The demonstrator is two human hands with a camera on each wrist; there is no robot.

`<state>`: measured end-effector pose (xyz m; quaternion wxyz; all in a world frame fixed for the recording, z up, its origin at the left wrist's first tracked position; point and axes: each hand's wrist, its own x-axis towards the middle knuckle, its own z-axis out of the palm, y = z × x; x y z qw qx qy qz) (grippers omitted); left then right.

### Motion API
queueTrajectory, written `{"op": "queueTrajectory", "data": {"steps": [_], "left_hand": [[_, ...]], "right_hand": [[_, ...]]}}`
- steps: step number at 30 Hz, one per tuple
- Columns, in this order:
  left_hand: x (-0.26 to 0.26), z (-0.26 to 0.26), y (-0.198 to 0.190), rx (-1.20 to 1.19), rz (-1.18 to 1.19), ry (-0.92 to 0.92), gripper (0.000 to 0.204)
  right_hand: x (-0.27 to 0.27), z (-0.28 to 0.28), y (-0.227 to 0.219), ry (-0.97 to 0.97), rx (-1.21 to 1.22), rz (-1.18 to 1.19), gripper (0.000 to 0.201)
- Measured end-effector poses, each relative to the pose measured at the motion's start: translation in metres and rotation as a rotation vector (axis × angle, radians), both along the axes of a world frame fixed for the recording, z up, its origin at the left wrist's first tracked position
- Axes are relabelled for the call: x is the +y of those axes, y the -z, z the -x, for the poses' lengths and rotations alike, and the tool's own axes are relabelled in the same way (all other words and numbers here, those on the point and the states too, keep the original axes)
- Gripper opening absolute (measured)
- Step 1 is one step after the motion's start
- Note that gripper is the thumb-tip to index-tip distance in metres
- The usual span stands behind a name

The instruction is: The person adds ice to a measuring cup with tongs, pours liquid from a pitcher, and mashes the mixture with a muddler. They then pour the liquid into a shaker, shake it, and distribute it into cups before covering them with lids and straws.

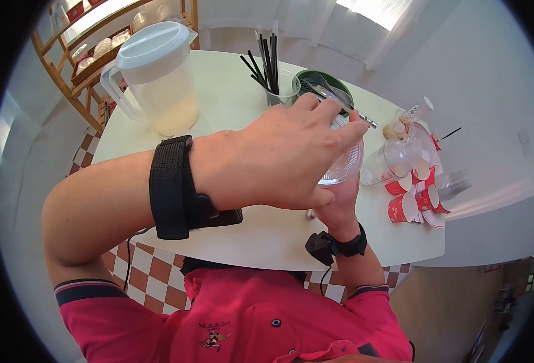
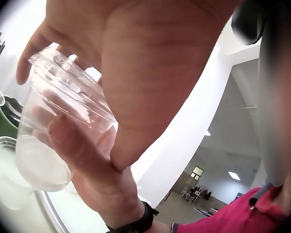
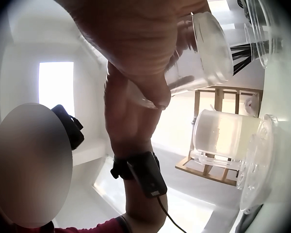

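Note:
A clear plastic cup [image 2: 43,165] with a clear ridged lid [image 1: 350,158] on its rim is between both hands. From above, my left hand [image 1: 273,154] spans the lid and grips its edge, the thumb on the near side and the fingers at the far side. My right hand [image 1: 340,206] holds the cup's side, with its thumb [image 2: 63,133] across the wall in the left wrist view. In the head view the left hand hides most of the cup. The cup leans in the left wrist view.
A lidded pitcher [image 1: 161,91] of pale liquid stands at the table's left. Behind the hands are black straws [image 1: 269,60] in a clear cup and a green bowl [image 1: 347,94]. A clear jug [image 1: 394,158] and red paper cups [image 1: 403,209] line the right side. A wooden shelf [image 1: 67,75] stands beyond.

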<state>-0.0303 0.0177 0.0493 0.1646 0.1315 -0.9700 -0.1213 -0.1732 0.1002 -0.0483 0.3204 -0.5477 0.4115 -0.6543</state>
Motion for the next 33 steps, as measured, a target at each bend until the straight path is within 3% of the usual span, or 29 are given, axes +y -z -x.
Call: {"op": "queueTrajectory", "data": {"steps": [6, 9, 11, 15, 18, 21, 24, 28, 29, 32, 33], "left_hand": [[0.000, -0.001, -0.003, 0.014, -0.147, 0.061, 0.071], [-0.003, -0.003, -0.013, -0.047, -0.260, 0.083, 0.070], [-0.005, -0.003, -0.015, -0.059, -0.316, 0.080, 0.069], [-0.008, -0.008, -0.016, -0.020, -0.349, 0.056, 0.069], [-0.012, -0.017, -0.018, 0.046, -0.320, 0.055, 0.069], [-0.016, -0.033, -0.018, 0.115, -0.250, 0.031, 0.069], [-0.021, -0.054, -0.023, 0.104, -0.243, -0.067, 0.070], [-0.031, -0.084, -0.016, 0.112, -0.206, -0.205, 0.070], [-0.031, -0.091, -0.017, 0.088, -0.230, -0.252, 0.071], [-0.034, -0.112, -0.006, 0.135, -0.164, -0.285, 0.072], [-0.034, -0.119, -0.001, 0.142, -0.156, -0.290, 0.073]], "right_hand": [[0.005, 0.007, 0.004, -0.060, -0.114, 0.019, 0.130], [0.010, 0.010, 0.008, -0.043, -0.012, -0.025, 0.133], [0.013, 0.015, 0.012, -0.053, 0.032, -0.088, 0.117], [0.014, 0.007, 0.002, 0.009, 0.129, -0.033, 0.104], [0.011, 0.010, 0.000, -0.034, 0.115, 0.016, 0.128], [0.002, 0.018, 0.008, 0.033, 0.345, 0.112, 0.132], [-0.004, 0.018, 0.000, 0.039, 0.405, 0.079, 0.135], [-0.026, 0.008, -0.014, -0.017, 0.369, 0.069, 0.114], [-0.032, 0.004, -0.015, -0.003, 0.384, 0.098, 0.089], [-0.057, 0.004, -0.019, -0.070, 0.564, 0.074, 0.073], [-0.059, -0.005, -0.021, -0.069, 0.469, 0.063, 0.061]]}}
